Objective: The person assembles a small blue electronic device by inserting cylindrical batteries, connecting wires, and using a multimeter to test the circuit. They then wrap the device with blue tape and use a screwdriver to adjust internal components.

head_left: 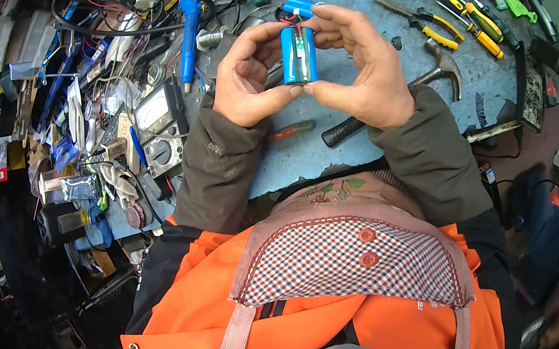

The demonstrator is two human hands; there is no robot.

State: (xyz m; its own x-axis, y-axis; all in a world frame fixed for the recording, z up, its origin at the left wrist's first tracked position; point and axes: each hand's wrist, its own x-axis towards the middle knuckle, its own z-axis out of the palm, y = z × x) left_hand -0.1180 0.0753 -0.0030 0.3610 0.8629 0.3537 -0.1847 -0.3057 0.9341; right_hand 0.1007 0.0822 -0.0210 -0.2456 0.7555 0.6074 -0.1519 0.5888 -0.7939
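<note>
Two hands hold one blue battery pack (298,55) between them, above the middle of the desk (362,19). The left hand (250,76) is closed on the left side of the pack, with its thumb under the lower end and its fingers curled along the edge. The right hand (366,68) grips the right side; its thumb presses near the lower end and its fingertips reach over the top, where a second blue cell (299,6) and thin red and black wires are attached. The pack stands nearly upright, a little tilted.

Just below the hands lies a tool with an orange handle (291,131) on the blue desk. A hammer (410,86) lies partly under the right wrist. To the left of the left hand stand a blue soldering tool (190,29) and an analogue meter (159,128). At the far upper right lie pliers with yellow handles (420,23) and several screwdrivers (476,16).
</note>
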